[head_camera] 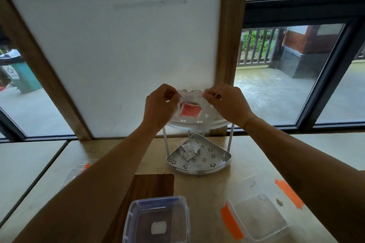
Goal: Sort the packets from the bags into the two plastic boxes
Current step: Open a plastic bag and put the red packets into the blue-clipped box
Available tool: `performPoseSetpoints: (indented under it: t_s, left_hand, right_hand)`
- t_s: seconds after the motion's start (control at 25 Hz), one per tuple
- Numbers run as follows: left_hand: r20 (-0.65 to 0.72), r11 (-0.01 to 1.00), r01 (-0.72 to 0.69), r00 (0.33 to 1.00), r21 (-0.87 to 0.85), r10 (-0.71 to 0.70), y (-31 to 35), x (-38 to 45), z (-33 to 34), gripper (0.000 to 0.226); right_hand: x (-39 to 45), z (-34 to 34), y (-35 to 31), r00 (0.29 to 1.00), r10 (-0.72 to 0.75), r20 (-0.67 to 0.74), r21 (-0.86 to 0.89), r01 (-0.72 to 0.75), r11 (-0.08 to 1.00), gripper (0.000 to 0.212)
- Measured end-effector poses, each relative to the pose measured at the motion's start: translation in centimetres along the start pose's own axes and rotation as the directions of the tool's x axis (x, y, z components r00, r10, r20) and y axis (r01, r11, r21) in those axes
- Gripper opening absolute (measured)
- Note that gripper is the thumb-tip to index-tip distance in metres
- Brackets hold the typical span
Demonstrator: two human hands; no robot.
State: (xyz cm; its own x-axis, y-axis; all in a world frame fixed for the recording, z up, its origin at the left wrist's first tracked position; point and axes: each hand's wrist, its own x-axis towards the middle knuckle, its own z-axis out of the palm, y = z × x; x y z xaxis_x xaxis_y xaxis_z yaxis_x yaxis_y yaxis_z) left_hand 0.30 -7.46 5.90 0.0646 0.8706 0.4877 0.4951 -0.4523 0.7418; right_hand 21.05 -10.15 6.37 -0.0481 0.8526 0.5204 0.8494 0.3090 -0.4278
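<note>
Little can be read: the green bin outside the window at nine o'clock carries a white label with a recycling-arrows sign, its small lettering too blurred to make out; the red packets in the bag show print too faint to read

Left hand: raised ahead at arm's length, back toward the camera, fingers curled inward with thumb and fingertips pinched together at its upper right edge. Right hand: raised level with the left, well apart from it, back toward the camera, fingers curled, thumb and forefinger pinched at its upper left edge. Both forearms: bare, extended forward and upward, converging toward the hands; wrists straight.
</note>
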Motion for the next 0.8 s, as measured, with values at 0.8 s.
performPoseSetpoints:
  t_s: [0.8]
  left_hand:
    - [0.197,0.778,0.627,0.769,-0.048,-0.608,-10.5,-36.7,-8.8,0.004]
  right_hand:
    - [-31.2,10.9,-12.7,0.828,0.013,0.561,0.094,-0.079,0.993,0.015]
